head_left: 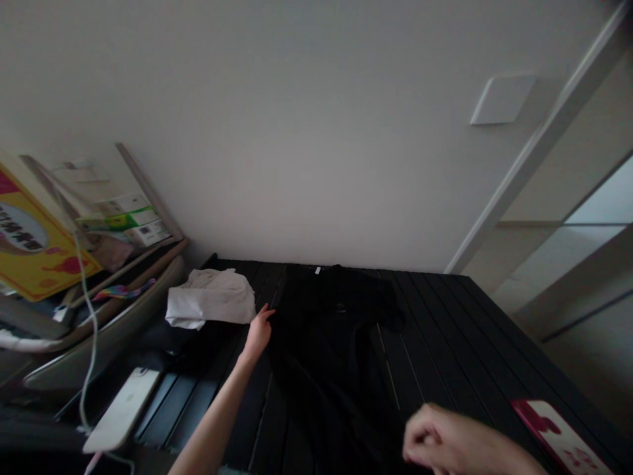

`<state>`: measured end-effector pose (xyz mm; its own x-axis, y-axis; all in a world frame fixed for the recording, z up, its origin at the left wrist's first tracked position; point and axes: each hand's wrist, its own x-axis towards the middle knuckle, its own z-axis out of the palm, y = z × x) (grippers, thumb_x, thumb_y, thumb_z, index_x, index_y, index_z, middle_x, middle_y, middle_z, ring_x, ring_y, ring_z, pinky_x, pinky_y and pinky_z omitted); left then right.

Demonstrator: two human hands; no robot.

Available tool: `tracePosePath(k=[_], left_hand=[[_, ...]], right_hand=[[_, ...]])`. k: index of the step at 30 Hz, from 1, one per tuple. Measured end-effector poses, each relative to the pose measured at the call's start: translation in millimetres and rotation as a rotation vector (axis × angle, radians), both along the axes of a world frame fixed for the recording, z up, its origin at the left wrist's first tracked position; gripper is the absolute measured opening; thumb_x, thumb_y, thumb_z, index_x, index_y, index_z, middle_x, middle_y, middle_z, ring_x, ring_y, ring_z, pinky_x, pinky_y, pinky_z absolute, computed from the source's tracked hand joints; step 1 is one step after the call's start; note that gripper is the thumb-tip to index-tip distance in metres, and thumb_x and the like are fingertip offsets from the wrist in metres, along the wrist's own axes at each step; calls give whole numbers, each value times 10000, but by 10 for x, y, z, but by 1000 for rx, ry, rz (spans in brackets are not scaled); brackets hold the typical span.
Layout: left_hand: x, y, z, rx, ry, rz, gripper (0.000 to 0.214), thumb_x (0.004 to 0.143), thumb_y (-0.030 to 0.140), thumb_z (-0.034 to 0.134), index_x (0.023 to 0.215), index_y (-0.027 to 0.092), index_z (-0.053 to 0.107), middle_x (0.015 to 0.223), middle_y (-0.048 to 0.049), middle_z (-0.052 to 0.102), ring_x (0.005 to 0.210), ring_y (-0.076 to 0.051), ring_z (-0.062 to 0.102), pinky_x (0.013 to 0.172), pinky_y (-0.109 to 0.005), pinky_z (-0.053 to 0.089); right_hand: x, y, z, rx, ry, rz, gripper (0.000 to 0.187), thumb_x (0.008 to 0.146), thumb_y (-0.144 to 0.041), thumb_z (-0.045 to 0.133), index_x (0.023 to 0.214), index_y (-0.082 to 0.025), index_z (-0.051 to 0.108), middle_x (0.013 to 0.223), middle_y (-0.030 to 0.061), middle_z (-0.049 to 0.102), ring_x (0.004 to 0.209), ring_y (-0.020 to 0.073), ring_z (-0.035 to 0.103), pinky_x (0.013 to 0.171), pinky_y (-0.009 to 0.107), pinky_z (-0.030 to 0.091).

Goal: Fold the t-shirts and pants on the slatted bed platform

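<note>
A black garment (pixel 331 356) with a small white tag at its far edge lies spread over the dark slatted table (pixel 445 330). At its left edge is my left hand (pixel 259 330), fingers stretched out and touching or nearly touching the cloth. My right hand (pixel 430 437) is closed by the garment's near right side, fingers curled and slightly blurred; whatever they hold is hidden. Black cloth against black slats makes the garment's outline hard to follow. Just left of my left hand rests a folded whitish cloth (pixel 212 297), with dark cloth beneath it.
A white phone (pixel 121 409) lies at the near left beside a white cable (pixel 89 316). A red and white phone case (pixel 561 435) is at the near right. Boxes and a yellow package (pixel 39 244) crowd the left. The wall (pixel 316 145) rises behind the table.
</note>
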<state>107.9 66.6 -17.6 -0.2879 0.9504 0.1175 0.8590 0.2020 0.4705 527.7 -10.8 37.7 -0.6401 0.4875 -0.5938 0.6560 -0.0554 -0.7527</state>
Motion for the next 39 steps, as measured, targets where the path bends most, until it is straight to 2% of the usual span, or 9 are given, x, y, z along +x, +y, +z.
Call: tracePosePath(k=[2,5,8,11,19,24,29,34,39], left_hand=[[95,-138,22,-14,54,82,524,745,-9,374,1214,57,598,1407,-181,484,1334,-285,416,1107,-475,344],[522,-439,-8,37,141,-42,531,806,39,375,1317,77,514,1479,-151,399,1416,-267,263,1158,-471,245],[1054,-764,-109,-46,157,-362,578,808,47,363,1351,190,499,1460,-53,449,1389,-197,329,1169,-404,251],[1329,-986,-199,-156,178,-341,566,829,146,434,1388,229,471,1501,-46,387,1429,-293,219,1165,-516,207],[830,-1211,-139,-298,275,-214,598,781,104,406,1373,166,466,1528,-66,332,1437,-256,204,1161,-519,188],[504,-1261,-96,-205,285,-197,472,700,36,425,1084,219,630,1398,6,518,1431,-228,223,1174,-453,167],[204,-1281,76,-164,413,-33,340,874,127,368,960,221,683,1254,-19,633,1386,-296,313,1148,-520,174],[445,-1417,104,-168,446,63,378,879,374,459,1104,152,666,1431,-109,478,1407,-370,239,1127,-546,208],[861,-1640,-74,-381,287,-154,771,678,100,488,1425,276,417,1561,-17,214,1438,-298,175,1149,-534,184]], right_hand=[[-229,119,-43,154,86,-150,354,901,-443,378,945,-189,621,610,-1,638,459,124,594,448,211,431],[-631,236,-274,541,174,-295,331,899,-355,391,1103,-198,600,974,68,687,870,169,674,795,290,529],[-964,297,-599,793,147,-235,433,853,-227,418,1262,-218,560,1357,78,533,1269,195,482,1076,350,383],[-1099,365,-898,921,53,-150,525,817,-149,414,1320,-232,537,1462,45,441,1386,215,326,1142,417,300],[-432,590,-1295,980,-79,-346,665,745,-21,344,1371,-196,484,1487,34,414,1403,162,289,1141,382,331],[29,788,-1196,1039,-269,-434,441,782,-94,390,1104,-154,687,1333,85,581,1383,246,336,1120,465,341],[-6,694,-1043,1063,-390,-422,421,885,-336,391,991,-70,700,1222,210,623,1298,346,445,1059,484,390],[-343,198,-1184,1167,-290,-464,568,866,-396,445,1389,-176,427,1520,153,312,1282,346,458,973,477,468],[-410,-50,-1380,1254,-324,-445,546,872,-236,373,1415,-280,388,1524,87,324,1242,339,485,978,514,447]])
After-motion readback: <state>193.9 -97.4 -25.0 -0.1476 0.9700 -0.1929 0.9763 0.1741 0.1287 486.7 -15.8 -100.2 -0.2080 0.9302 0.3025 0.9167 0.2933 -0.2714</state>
